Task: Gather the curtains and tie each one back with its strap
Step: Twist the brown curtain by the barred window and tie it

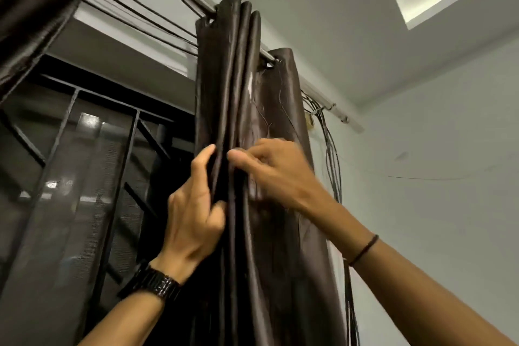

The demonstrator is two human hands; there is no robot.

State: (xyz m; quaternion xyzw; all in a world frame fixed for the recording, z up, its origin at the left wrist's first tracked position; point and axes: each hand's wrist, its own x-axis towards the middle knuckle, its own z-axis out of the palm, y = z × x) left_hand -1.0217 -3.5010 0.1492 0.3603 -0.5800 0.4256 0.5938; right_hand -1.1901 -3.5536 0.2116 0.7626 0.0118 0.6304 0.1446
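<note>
Pale wall and barred window behind. Left hand gripping dark curtain folds; right hand pinching one fold, blurred. Curtain bottom cut off.

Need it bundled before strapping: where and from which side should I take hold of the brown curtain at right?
Probably the stacked vertical pleats of the brown curtain, at hand level. Come sideways: left hand from the window edge, right hand from the wall side. The folds hang lengthwise, so a sideways grip should squeeze them into one bundle.

No readable text, labels or numbers anywhere.
</note>
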